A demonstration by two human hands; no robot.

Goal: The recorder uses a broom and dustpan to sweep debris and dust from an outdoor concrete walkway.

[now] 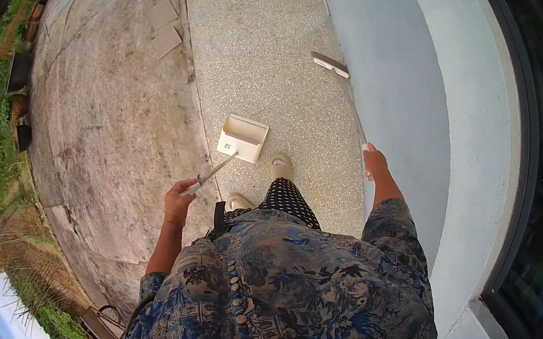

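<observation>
My left hand (180, 200) grips the white handle end of a long-handled dustpan. Its cream plastic pan (243, 137) rests on the speckled terrazzo floor (262, 78), just ahead of my feet, the open side facing away from me. To the right, my right hand (374, 162) is closed around the white grip of a broom. The broom's pole runs forward along the foot of the wall to its head (330, 65), which has dark bristles and lies at the floor's right edge, farther off than the pan and apart from it.
A pale painted wall (387, 82) bounds the floor on the right, with a dark-framed window (530, 149) in it. Left lies stained concrete (118, 102) bearing two square tiles (167, 42). Plant pots (20, 73) line its far edge beside greenery.
</observation>
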